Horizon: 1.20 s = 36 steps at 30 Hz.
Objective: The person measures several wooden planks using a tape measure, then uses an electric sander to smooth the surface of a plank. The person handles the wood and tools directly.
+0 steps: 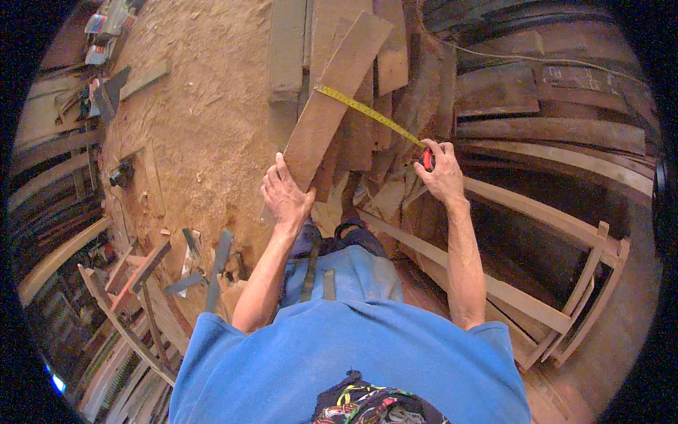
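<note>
My left hand [287, 194] grips the near end of a flat brown wooden board [330, 106], which slants away up and to the right. In my right hand [443, 169] is a red and black tape measure [428, 160], fingers wrapped round its case. Its yellow blade [374, 115] is pulled out and lies across the board, with the tip at the board's left edge. The blade runs down to the right, leaving the board before it reaches the case. My left thumb and part of the board's near end are partly hidden from sight.
Several more planks [288, 63] lie under and beyond the board. Sawdust and shavings cover the floor [205, 92] to the left. Stacked timber [551, 134] lines the right side, with a long wooden frame [494, 283] below it. Another wooden frame [127, 311] stands at lower left.
</note>
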Each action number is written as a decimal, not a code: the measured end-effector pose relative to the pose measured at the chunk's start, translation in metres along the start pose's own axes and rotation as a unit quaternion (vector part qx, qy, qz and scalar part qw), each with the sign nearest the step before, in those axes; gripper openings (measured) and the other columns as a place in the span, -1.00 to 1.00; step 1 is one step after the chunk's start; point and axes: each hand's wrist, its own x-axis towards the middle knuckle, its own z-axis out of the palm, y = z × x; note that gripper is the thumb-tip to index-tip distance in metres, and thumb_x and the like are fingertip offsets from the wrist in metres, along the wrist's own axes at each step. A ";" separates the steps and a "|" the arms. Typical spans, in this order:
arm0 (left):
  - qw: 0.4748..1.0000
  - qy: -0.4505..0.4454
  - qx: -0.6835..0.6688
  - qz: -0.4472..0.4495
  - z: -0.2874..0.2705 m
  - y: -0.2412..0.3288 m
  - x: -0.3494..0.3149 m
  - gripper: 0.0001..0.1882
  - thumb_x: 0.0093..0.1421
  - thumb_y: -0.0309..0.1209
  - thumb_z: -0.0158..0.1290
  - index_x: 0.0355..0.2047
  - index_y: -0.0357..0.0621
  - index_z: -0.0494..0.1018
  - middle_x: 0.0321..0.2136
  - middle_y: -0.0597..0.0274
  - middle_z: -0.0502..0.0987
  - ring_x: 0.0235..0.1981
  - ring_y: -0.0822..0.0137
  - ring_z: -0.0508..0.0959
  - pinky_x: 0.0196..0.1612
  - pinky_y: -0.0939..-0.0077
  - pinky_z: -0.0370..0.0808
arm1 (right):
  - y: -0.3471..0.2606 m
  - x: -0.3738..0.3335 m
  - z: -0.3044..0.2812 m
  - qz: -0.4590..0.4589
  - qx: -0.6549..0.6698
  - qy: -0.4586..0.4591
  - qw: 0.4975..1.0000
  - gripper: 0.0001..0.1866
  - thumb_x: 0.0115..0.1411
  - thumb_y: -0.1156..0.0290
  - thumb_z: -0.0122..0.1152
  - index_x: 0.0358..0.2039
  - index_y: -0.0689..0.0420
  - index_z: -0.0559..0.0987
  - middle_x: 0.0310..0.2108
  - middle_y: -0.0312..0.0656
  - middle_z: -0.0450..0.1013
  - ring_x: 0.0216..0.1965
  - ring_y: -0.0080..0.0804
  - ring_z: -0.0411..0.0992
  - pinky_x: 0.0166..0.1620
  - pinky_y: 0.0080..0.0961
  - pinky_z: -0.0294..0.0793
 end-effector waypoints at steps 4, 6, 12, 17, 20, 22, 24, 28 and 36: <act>1.000 -0.013 -0.004 -0.005 -0.001 0.000 0.002 0.20 -0.14 -0.07 0.44 0.42 -0.17 0.04 0.08 -0.01 0.35 0.14 -0.05 0.36 0.22 0.00 0.32 | 0.002 -0.001 0.003 0.004 0.028 -0.013 1.000 -0.36 0.10 0.18 0.45 0.20 -0.07 0.47 -0.01 -0.06 0.35 0.00 -0.01 0.48 0.07 -0.13 0.54; 1.000 -0.002 -0.004 -0.007 -0.001 0.002 0.002 0.20 -0.14 -0.06 0.43 0.42 -0.17 0.04 0.08 -0.01 0.34 0.14 -0.06 0.36 0.21 -0.01 0.33 | 0.002 -0.003 0.005 0.013 0.045 -0.026 0.999 -0.33 0.07 0.14 0.47 0.20 -0.07 0.47 0.00 -0.03 0.35 -0.01 0.02 0.48 0.09 -0.13 0.54; 1.000 -0.008 -0.006 -0.012 -0.005 0.007 0.003 0.17 -0.13 -0.08 0.44 0.42 -0.16 0.08 0.06 -0.04 0.39 0.11 -0.10 0.41 0.19 -0.03 0.36 | -0.008 -0.018 0.016 0.031 0.210 -0.012 0.977 -0.35 0.03 0.10 0.48 0.11 0.09 0.54 -0.11 -0.04 0.46 -0.02 -0.07 0.48 0.11 -0.22 0.49; 0.954 -0.105 -0.282 -0.019 -0.026 -0.023 0.015 0.11 -0.14 -0.18 0.47 0.39 -0.21 0.17 0.18 -0.12 0.43 0.23 -0.10 0.43 0.30 0.06 0.36 | -0.007 -0.029 0.018 0.059 0.273 0.012 0.960 -0.40 0.07 0.16 0.46 0.11 0.10 0.54 -0.08 -0.07 0.46 -0.01 -0.15 0.47 0.14 -0.28 0.45; 0.809 -0.277 -0.507 -0.111 -0.041 -0.052 -0.002 0.10 -0.11 -0.21 0.46 0.41 -0.21 0.15 0.24 -0.02 0.40 0.29 0.05 0.39 0.34 0.16 0.32 | 0.005 -0.027 0.009 0.069 0.248 0.011 0.966 -0.43 0.12 0.25 0.41 0.13 0.12 0.50 0.00 -0.07 0.45 0.06 -0.16 0.45 0.20 -0.28 0.40; 0.761 -0.317 -0.546 -0.147 -0.047 -0.070 -0.020 0.11 -0.08 -0.21 0.44 0.42 -0.24 0.13 0.29 0.06 0.36 0.33 0.15 0.34 0.37 0.23 0.26 | 0.014 -0.020 0.000 0.052 0.222 0.044 0.973 -0.45 0.10 0.23 0.40 0.11 0.08 0.51 -0.07 -0.05 0.45 -0.02 -0.11 0.46 0.15 -0.26 0.44; 0.729 -0.344 -0.557 -0.199 -0.045 -0.083 -0.031 0.12 -0.07 -0.18 0.43 0.43 -0.27 0.12 0.32 0.04 0.33 0.35 0.14 0.32 0.39 0.24 0.22 | 0.021 -0.010 -0.009 0.035 0.184 0.047 0.981 -0.45 0.10 0.22 0.37 0.10 0.08 0.50 -0.12 -0.02 0.43 -0.02 -0.04 0.46 0.13 -0.20 0.44; 0.725 -0.343 -0.559 -0.212 -0.036 -0.093 -0.039 0.07 0.04 -0.17 0.36 0.46 -0.30 0.07 0.35 0.04 0.30 0.38 0.17 0.29 0.41 0.26 0.20 | 0.019 0.022 -0.021 -0.015 0.144 0.042 0.989 -0.45 0.10 0.19 0.35 0.09 0.06 0.49 -0.13 0.01 0.43 -0.06 0.00 0.46 0.10 -0.17 0.46; 0.765 -0.316 -0.527 -0.191 -0.025 -0.089 -0.032 -0.06 0.14 -0.14 0.29 0.42 -0.30 0.17 0.33 0.03 0.34 0.36 0.17 0.32 0.40 0.27 0.22 | 0.006 0.093 -0.050 -0.087 0.052 0.008 0.995 -0.45 0.13 0.16 0.33 0.13 0.01 0.49 -0.11 0.02 0.44 -0.01 0.00 0.47 0.12 -0.17 0.47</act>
